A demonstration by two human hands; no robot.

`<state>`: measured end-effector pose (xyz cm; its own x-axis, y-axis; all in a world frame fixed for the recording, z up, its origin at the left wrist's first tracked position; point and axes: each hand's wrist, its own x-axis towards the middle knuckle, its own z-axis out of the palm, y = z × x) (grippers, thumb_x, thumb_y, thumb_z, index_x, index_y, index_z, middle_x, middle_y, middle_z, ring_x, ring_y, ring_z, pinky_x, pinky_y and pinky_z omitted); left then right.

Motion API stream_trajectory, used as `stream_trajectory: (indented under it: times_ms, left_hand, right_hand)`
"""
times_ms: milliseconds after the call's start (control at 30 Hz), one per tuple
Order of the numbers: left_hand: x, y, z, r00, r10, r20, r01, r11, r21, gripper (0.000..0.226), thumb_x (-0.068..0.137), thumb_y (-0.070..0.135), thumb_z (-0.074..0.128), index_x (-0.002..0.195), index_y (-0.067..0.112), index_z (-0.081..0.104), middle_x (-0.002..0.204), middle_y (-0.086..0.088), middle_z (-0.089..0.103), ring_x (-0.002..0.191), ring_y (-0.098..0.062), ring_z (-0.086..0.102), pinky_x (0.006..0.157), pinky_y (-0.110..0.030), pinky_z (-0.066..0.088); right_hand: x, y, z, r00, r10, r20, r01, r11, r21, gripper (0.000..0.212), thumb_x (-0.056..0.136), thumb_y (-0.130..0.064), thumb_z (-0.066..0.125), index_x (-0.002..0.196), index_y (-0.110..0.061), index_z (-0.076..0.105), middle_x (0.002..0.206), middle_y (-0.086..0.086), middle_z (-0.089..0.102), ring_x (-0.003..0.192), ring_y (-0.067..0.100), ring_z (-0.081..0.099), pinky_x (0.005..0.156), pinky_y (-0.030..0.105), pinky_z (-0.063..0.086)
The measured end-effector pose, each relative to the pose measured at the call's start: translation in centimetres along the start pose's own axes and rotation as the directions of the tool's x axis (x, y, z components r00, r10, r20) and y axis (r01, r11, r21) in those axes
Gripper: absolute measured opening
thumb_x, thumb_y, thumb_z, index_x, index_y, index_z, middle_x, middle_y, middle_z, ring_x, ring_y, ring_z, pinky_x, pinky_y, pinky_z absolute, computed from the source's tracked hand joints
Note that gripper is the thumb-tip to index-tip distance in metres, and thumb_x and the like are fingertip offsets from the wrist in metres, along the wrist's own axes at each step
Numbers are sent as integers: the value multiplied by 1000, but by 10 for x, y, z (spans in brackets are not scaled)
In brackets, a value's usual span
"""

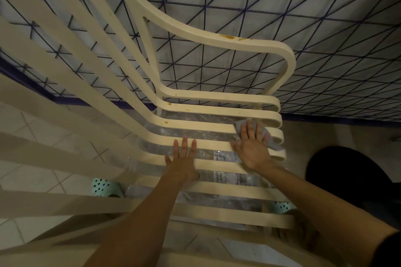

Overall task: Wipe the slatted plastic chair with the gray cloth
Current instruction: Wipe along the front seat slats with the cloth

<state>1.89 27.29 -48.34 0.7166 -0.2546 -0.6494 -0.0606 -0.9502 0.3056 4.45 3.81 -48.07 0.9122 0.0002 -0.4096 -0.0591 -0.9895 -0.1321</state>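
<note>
- The cream slatted plastic chair (217, 98) fills the view, with orange stains on its armrest and upper seat slats.
- The left hand (183, 162) lies flat on a middle seat slat, fingers straight and spread, holding nothing.
- The right hand (252, 147) presses down flat, fingers straight, on the cloth.
- The gray cloth (273, 145) lies under that palm, near the slats' right ends.

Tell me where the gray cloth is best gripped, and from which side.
Grip the bunched tail of the gray cloth that sticks out beyond the right hand, near the curled slat ends of the chair. Come from above at that front edge: the fold looks raised and free, while the rest lies flat under the palm.
</note>
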Motion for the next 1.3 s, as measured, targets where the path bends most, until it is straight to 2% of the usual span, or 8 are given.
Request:
stream_trajectory:
  times_ms: [233, 433, 533, 700, 1000, 1167, 1233, 1300]
  left_hand:
    - [1, 1, -6, 1000, -2, 27, 2, 1000, -14, 104, 89, 47, 61, 150, 28, -20, 154, -1, -36, 143, -30, -30, 116, -59, 0]
    - [-4, -49, -53, 997, -60, 52, 48, 976, 212, 90, 95, 36, 54, 153, 12, -10, 161, -7, -16, 149, -26, -12, 116, -56, 5]
    - [-15, -60, -47, 997, -75, 31, 59, 937, 345, 91, 95, 35, 53, 152, 5, -11, 160, -11, -20, 148, -26, -15, 118, -53, 2]
    - [-13, -50, -33, 986, -165, 7, 152, 923, 355, 90, 97, 36, 47, 150, 6, -19, 156, -12, -29, 145, -28, -24, 119, -49, -2]
    - [-13, -44, -42, 974, -196, 111, 141, 916, 376, 75, 98, 33, 43, 155, 10, 0, 162, -10, -6, 148, -30, -14, 118, -54, -2]
    - [-13, -47, -48, 977, -171, 125, 123, 939, 321, 81, 97, 32, 46, 154, 8, -6, 162, -10, -11, 148, -27, -15, 119, -52, 4]
    - [-16, -50, -58, 983, -125, 134, 87, 962, 259, 82, 97, 34, 49, 154, 10, -4, 162, -8, -9, 149, -24, -10, 119, -51, 11]
    - [-20, -53, -72, 981, -81, 178, 48, 982, 184, 81, 96, 32, 53, 155, 14, 1, 162, -6, -1, 148, -25, 12, 115, -48, 27]
  right_hand:
    - [9, -47, 15, 991, -134, 10, 135, 987, -83, 74, 101, -57, 18, 155, -15, -10, 161, 8, -21, 144, 35, -28, 117, 57, -11]
    - [21, -87, 21, 965, -262, 19, 262, 958, -116, 72, 101, -56, 17, 156, -17, -8, 162, 7, -19, 145, 33, -26, 118, 55, -11]
    - [29, -107, 24, 950, -311, 31, 312, 941, -130, 72, 101, -56, 17, 155, -17, -9, 161, 7, -22, 145, 32, -27, 117, 53, -14]
    - [38, -151, 29, 928, -366, 62, 371, 923, -104, 67, 103, -52, 18, 154, -19, -11, 161, 5, -22, 138, 25, -35, 111, 46, -22]
    - [63, -228, 16, 921, -335, 200, 267, 915, 302, 65, 104, -48, 20, 157, -16, 0, 164, 7, -10, 148, 31, -19, 118, 51, -11]
    - [61, -248, -3, 943, -309, 128, 164, 760, 629, 48, 104, -33, 34, 144, -5, 32, 143, 10, 35, 137, 36, 29, 113, 52, 28]
    - [55, -249, -13, 929, -341, 144, 145, 693, 707, 48, 106, -26, 33, 147, -3, 30, 153, 4, 26, 137, 21, 26, 119, 47, 19]
    - [51, -245, -24, 899, -395, 189, 134, 660, 739, 43, 107, -16, 28, 147, -3, 31, 152, -5, 22, 123, 8, 16, 119, 37, 13]
